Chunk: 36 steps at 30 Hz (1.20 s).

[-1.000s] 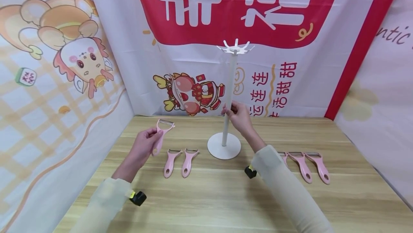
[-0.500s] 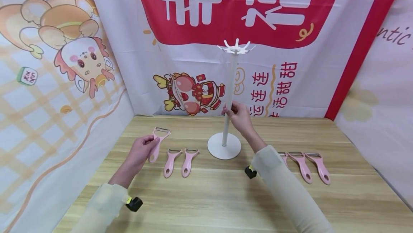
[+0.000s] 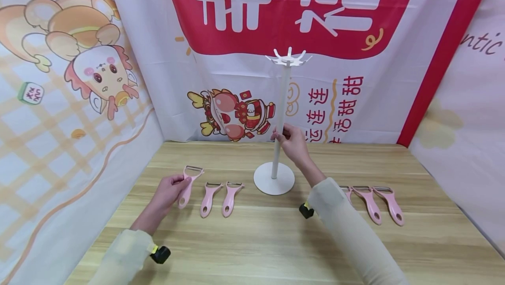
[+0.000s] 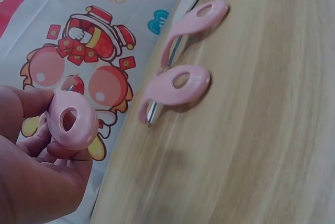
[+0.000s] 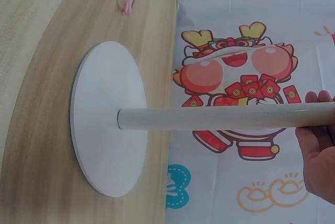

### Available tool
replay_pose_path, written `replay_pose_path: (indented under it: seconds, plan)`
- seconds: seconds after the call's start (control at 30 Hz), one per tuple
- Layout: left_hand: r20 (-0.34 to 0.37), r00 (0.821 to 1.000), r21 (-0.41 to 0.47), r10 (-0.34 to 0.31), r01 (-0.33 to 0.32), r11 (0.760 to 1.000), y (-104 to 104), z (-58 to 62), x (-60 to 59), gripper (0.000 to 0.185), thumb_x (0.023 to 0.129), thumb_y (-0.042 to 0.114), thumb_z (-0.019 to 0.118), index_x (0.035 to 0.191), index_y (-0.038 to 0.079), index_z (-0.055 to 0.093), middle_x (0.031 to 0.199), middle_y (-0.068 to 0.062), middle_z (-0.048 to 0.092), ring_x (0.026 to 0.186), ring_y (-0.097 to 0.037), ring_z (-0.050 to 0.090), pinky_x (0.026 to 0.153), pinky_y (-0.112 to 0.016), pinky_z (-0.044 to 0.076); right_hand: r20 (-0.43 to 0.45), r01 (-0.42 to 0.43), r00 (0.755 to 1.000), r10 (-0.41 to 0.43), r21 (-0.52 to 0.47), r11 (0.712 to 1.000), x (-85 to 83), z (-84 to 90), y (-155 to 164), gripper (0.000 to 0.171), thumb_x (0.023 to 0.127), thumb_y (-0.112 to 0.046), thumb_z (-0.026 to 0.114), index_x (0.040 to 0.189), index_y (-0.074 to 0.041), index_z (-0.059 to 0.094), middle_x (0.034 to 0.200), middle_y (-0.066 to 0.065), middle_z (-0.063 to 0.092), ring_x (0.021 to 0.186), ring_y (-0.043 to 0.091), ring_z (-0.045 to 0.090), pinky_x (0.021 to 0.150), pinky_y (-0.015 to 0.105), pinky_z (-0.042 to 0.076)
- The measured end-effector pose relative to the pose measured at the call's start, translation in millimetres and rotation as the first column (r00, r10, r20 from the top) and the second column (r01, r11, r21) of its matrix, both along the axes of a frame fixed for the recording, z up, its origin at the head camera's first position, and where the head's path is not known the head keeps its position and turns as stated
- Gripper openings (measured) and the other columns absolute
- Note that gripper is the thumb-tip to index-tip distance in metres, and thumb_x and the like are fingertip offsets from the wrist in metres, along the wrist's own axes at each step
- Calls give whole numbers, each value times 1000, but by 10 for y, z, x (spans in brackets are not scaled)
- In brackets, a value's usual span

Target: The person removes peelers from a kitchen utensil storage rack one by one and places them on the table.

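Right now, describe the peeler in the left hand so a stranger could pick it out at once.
Start at the white stand at the middle of the wooden table. To its left lie two pink peelers side by side; just beyond them is a third, the held peeler. It alone is gripped by the left hand round its handle, the others lie untouched.

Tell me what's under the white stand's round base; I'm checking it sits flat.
The stand's round base sits on the wooden table. Nothing shows beneath its edge; the area under it is covered.
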<state>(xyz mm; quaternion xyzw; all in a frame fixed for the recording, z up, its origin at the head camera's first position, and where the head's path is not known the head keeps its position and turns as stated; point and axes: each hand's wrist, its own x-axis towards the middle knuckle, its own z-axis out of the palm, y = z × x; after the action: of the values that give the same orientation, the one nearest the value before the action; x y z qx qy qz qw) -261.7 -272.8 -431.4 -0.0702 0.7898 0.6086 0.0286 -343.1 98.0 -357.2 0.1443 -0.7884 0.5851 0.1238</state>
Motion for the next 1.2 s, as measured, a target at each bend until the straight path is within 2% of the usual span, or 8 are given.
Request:
replay_pose_path:
  seconds: [0.23,0.47,0.57,0.73,0.97,1.2]
  plan:
    - [21,1000,-73,-1,2,997,-64,-83,-34,38,101,15,57,127,-12,53,88,3,63,75,-4,57,65,-17,53,-4,2,1000,-2,0,1000,-7,-5,-1,9,98,-5,59,102,-1,67,99,18,71,97,28,69,97,42,57]
    - [41,999,-119,0,5,993,-115,-170,-66,37,100,15,57,125,-13,54,87,1,64,73,-5,57,61,-18,52,37,-8,999,8,3,1000,-5,5,5,16,99,-9,59,108,2,65,106,23,70,104,35,67,100,44,55]
    - [46,999,-146,-7,14,989,-136,-202,-77,37,100,15,57,125,-13,54,90,-3,65,74,-7,58,61,-19,53,18,-8,1000,8,-1,1000,2,-5,12,16,99,-13,61,107,0,66,104,21,71,102,33,68,100,44,55]
    - [56,998,-192,-24,34,981,-166,-242,-101,38,100,13,57,125,-14,54,94,-9,65,75,-9,58,62,-20,54,-3,4,1000,-4,3,1000,-2,-7,6,12,98,-11,61,103,-2,66,99,18,71,98,30,68,97,43,57]
    - [54,996,-174,-66,75,982,-191,-292,-120,32,99,7,56,120,-17,54,84,-4,61,68,-9,54,55,-20,49,-2,9,1000,-9,-2,1000,4,1,-5,8,98,-6,60,102,-3,67,99,16,71,97,27,68,97,41,57]
    - [41,994,-244,-103,110,963,-197,-351,-128,21,95,0,57,104,-18,60,76,-4,59,63,-9,53,52,-19,47,-6,11,1000,-11,5,1000,9,7,-3,9,98,-8,60,102,-3,67,99,16,71,97,28,68,97,41,57]
